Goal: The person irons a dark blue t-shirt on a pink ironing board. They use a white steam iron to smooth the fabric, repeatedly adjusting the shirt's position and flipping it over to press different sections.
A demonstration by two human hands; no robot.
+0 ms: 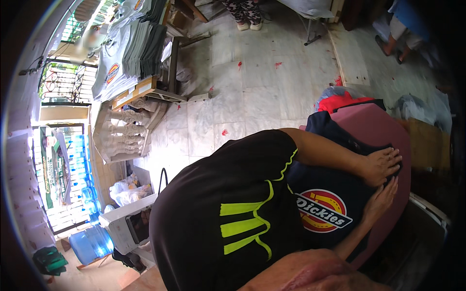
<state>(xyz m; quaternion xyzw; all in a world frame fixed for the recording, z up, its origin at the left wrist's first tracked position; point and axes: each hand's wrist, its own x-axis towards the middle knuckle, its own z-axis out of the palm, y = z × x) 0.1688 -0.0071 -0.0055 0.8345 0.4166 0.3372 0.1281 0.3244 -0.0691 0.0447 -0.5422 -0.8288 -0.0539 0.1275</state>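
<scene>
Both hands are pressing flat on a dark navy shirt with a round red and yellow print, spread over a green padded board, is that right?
Not quite. In the head view both hands, left hand and right hand, do lie flat on the navy shirt with the round red and yellow print, but the padded board under it is pink, not green.
</scene>
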